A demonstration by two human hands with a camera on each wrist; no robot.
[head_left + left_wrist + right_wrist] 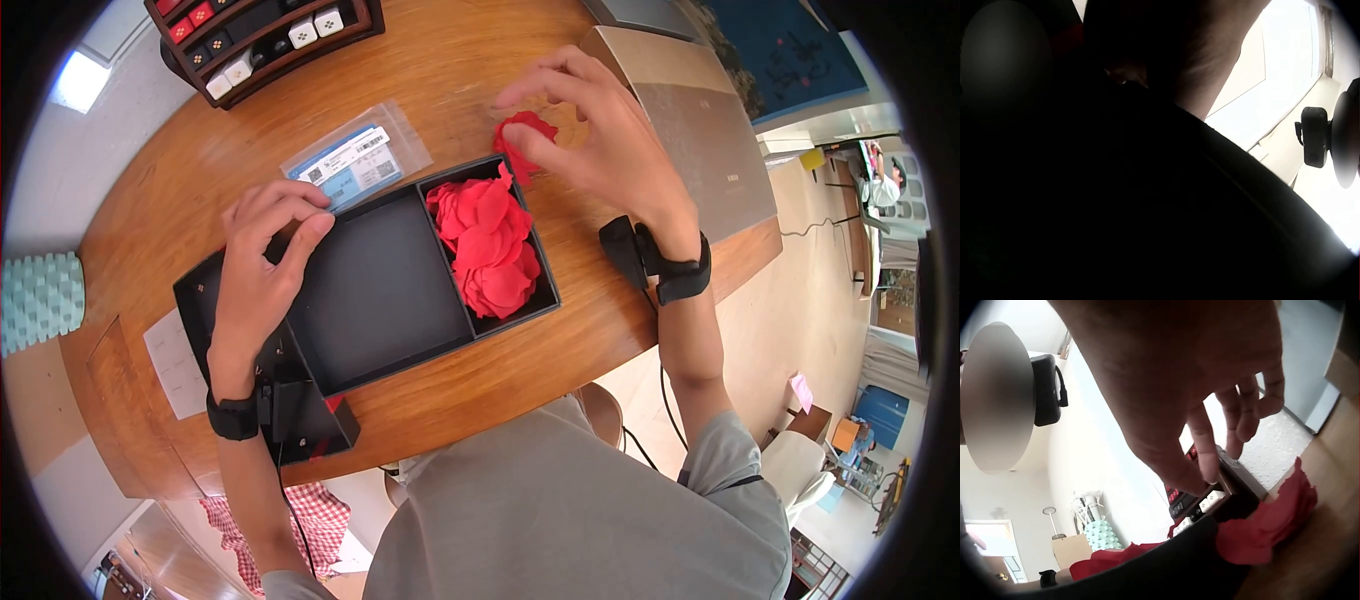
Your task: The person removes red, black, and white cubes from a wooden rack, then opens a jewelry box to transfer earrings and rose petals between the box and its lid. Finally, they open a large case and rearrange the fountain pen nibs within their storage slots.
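Observation:
A black divided box [385,290] lies on the wooden table. Two red fabric flowers [485,240] fill its right compartment. At the far rim, my left hand [262,250] pinches the edge between thumb and index finger; the left wrist view is mostly dark. Beyond the box's right corner, my right hand [610,140] hovers with fingers spread and slightly bent. Below its thumb lies another red flower [528,140] on the table. In the right wrist view, nothing sits between the fingers, and a red flower [1266,528] is beneath them.
A clear plastic bag with a labelled card [360,155] lies behind the box. A dark wooden rack [270,50] with small cubes stands at the back. To the right is a large grey-brown box [690,130]. A smaller black box [320,430] sits at the near left edge.

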